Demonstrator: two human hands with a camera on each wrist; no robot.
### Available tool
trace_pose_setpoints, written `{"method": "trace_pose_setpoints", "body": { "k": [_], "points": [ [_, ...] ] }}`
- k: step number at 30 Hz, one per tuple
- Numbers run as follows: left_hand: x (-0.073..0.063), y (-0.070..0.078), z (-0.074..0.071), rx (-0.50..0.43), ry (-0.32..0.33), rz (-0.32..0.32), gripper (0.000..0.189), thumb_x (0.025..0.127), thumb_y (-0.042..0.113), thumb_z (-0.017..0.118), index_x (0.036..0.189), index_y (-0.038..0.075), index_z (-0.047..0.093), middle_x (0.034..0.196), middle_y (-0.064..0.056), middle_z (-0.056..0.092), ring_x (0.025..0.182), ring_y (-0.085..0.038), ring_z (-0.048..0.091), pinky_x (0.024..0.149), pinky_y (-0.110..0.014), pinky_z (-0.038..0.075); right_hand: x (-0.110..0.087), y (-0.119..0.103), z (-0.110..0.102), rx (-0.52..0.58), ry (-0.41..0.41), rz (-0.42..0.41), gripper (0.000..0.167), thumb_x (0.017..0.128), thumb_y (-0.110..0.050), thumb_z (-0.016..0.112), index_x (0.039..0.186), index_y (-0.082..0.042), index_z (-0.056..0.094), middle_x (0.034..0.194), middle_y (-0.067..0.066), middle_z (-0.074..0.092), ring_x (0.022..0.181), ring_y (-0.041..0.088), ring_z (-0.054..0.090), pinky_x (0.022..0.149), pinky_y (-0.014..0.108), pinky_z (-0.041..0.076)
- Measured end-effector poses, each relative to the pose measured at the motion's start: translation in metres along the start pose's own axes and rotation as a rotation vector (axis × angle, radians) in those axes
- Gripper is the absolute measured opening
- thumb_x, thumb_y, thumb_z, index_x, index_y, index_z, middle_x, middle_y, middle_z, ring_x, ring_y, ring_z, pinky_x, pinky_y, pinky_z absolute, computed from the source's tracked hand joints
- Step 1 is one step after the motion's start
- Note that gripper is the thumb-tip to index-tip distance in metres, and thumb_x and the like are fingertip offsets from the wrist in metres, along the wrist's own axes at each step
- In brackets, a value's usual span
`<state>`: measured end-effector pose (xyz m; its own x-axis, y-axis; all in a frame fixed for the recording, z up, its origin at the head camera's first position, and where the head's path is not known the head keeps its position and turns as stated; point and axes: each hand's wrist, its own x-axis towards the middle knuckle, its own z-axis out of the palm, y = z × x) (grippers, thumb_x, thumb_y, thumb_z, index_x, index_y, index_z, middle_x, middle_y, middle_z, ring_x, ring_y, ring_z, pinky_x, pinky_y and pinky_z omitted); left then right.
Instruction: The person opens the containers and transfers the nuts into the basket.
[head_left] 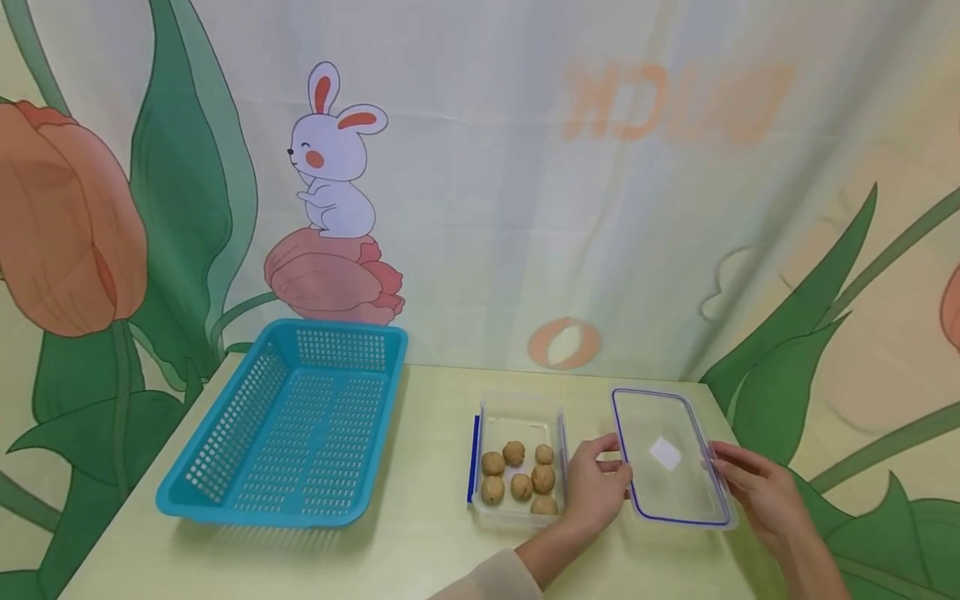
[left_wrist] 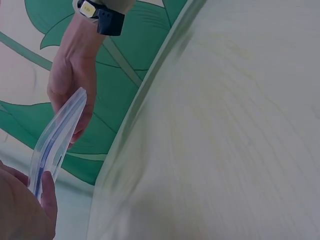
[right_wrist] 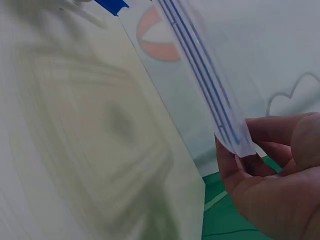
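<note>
A clear plastic lid (head_left: 667,492) with a blue seal and a white label is held above the right side of the table. My left hand (head_left: 597,486) pinches its left edge between thumb and fingers. On the opposite edge, my right hand (head_left: 765,492) grips the rim, as the right wrist view also shows around the lid (right_wrist: 207,75). Just left of my left hand stands a clear container (head_left: 519,408) without its cover, holding several walnuts (head_left: 543,478). The left forearm hides part of its near right corner.
A blue plastic basket (head_left: 318,450) with perforated walls and floor stands at the table's left. The pale yellow table (head_left: 427,467) meets a printed curtain (head_left: 480,208) along its back edge. A blue clip flap (head_left: 474,458) sticks out on the container's left side.
</note>
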<state>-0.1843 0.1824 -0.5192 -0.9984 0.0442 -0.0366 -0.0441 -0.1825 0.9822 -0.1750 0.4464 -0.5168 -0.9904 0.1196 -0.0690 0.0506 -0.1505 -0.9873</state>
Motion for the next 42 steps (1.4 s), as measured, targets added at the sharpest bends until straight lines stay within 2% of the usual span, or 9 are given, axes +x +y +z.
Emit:
{"method": "trace_pose_setpoints", "body": {
  "k": [4, 9, 16, 19, 23, 27, 32, 35, 42],
  "points": [
    [-0.001, -0.009, 0.015, 0.027, 0.032, -0.020, 0.042, 0.089, -0.007, 0.072, 0.130, 0.003, 0.072, 0.113, 0.003, 0.065, 0.091, -0.012, 0.068, 0.062, -0.023, 0.059, 0.001, 0.005, -0.011, 0.008, 0.012, 0.032, 0.030, 0.102, 0.007, 0.065, 0.122, -0.008, 0.080, 0.111, -0.008, 0.079, 0.101, 0.005, 0.074, 0.087, 0.020, 0.059],
    [-0.002, -0.025, 0.026, 0.103, 0.053, -0.011, 0.044, 0.086, -0.008, 0.072, 0.128, 0.004, 0.073, 0.108, 0.005, 0.064, 0.086, -0.006, 0.068, 0.068, -0.019, 0.057, 0.001, 0.018, -0.026, -0.063, 0.045, 0.103, 0.027, 0.103, 0.002, 0.066, 0.118, -0.014, 0.082, 0.106, -0.013, 0.078, 0.099, 0.001, 0.072, 0.084, 0.018, 0.058],
    [-0.002, -0.052, 0.029, 0.261, 0.138, 0.001, 0.047, 0.077, -0.009, 0.073, 0.122, 0.005, 0.076, 0.098, 0.005, 0.067, 0.081, -0.009, 0.068, 0.073, -0.022, 0.057, 0.000, 0.042, -0.031, -0.201, 0.098, 0.178, 0.027, 0.103, 0.000, 0.067, 0.117, -0.019, 0.081, 0.102, -0.020, 0.075, 0.098, -0.004, 0.069, 0.085, 0.018, 0.057],
    [-0.001, -0.061, 0.027, 0.343, 0.154, 0.010, 0.045, 0.076, -0.008, 0.073, 0.118, 0.007, 0.078, 0.095, 0.007, 0.069, 0.079, -0.004, 0.067, 0.074, -0.023, 0.056, 0.000, 0.050, -0.031, -0.269, 0.146, 0.196, 0.026, 0.102, 0.000, 0.067, 0.122, -0.012, 0.079, 0.100, -0.021, 0.075, 0.096, -0.005, 0.069, 0.085, 0.018, 0.058],
    [0.001, -0.068, 0.024, 0.431, 0.139, 0.044, 0.046, 0.074, -0.009, 0.069, 0.117, 0.005, 0.079, 0.093, 0.006, 0.068, 0.076, 0.000, 0.064, 0.074, -0.023, 0.056, 0.002, 0.055, -0.031, -0.327, 0.170, 0.200, 0.033, 0.102, -0.002, 0.070, 0.134, 0.004, 0.070, 0.100, -0.017, 0.075, 0.096, -0.004, 0.069, 0.085, 0.020, 0.059],
    [0.002, -0.071, 0.023, 0.527, 0.072, 0.085, 0.044, 0.076, -0.009, 0.066, 0.117, 0.002, 0.078, 0.090, 0.004, 0.062, 0.077, -0.002, 0.059, 0.072, -0.022, 0.054, 0.002, 0.056, -0.033, -0.397, 0.175, 0.188, 0.041, 0.102, -0.005, 0.071, 0.138, 0.012, 0.062, 0.101, -0.014, 0.075, 0.093, -0.004, 0.068, 0.082, 0.020, 0.059],
    [0.009, -0.071, 0.021, 0.632, 0.047, 0.110, 0.029, 0.077, -0.007, 0.069, 0.104, 0.003, 0.076, 0.087, 0.005, 0.055, 0.078, -0.006, 0.051, 0.071, -0.025, 0.051, 0.013, 0.056, -0.033, -0.513, 0.149, 0.163, 0.042, 0.102, -0.008, 0.071, 0.135, 0.016, 0.061, 0.100, -0.008, 0.076, 0.088, -0.004, 0.066, 0.079, 0.018, 0.058],
    [0.011, -0.070, 0.021, 0.661, 0.043, 0.087, 0.020, 0.078, -0.006, 0.071, 0.095, 0.006, 0.072, 0.087, 0.007, 0.051, 0.076, -0.006, 0.050, 0.069, -0.025, 0.050, 0.017, 0.058, -0.033, -0.566, 0.138, 0.154, 0.039, 0.102, -0.007, 0.071, 0.132, 0.016, 0.063, 0.099, -0.006, 0.076, 0.085, -0.003, 0.065, 0.077, 0.019, 0.057],
    [0.013, -0.071, 0.021, 0.725, 0.044, 0.070, 0.021, 0.077, -0.005, 0.071, 0.080, 0.013, 0.060, 0.085, 0.009, 0.044, 0.072, -0.008, 0.044, 0.063, -0.025, 0.044, 0.024, 0.061, -0.036, -0.570, 0.101, 0.164, 0.035, 0.101, -0.002, 0.070, 0.128, 0.019, 0.064, 0.098, -0.005, 0.076, 0.084, -0.001, 0.065, 0.077, 0.020, 0.059]
  ]
}}
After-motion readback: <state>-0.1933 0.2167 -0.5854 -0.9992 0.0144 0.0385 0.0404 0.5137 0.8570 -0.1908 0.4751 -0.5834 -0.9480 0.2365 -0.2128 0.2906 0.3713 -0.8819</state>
